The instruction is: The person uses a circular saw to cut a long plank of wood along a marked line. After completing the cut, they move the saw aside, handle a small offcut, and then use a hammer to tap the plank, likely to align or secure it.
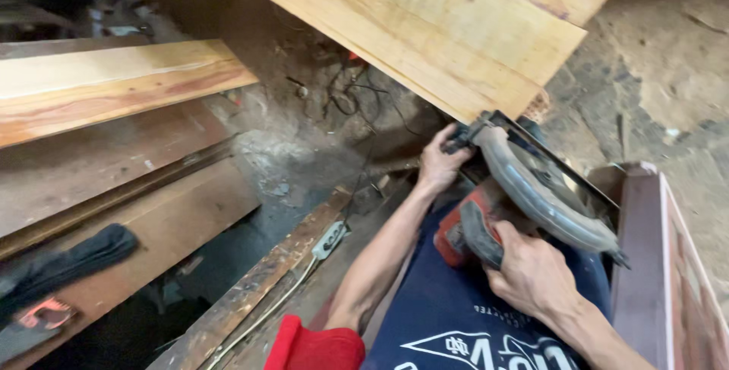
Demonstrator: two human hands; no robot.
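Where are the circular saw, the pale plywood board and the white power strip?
circular saw (pixel 543 192), head view, on its grey blade guard.
plywood board (pixel 440 21), head view, on its broad pale face.
power strip (pixel 328 239), head view, on its white body.

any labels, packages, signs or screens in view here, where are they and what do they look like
No packages, signs or screens show.
Printed design: white lettering and line shapes on the navy shirt, bottom centre, below the circular saw.
Power strip: small white block on the floor plank; any label is too small to tell.
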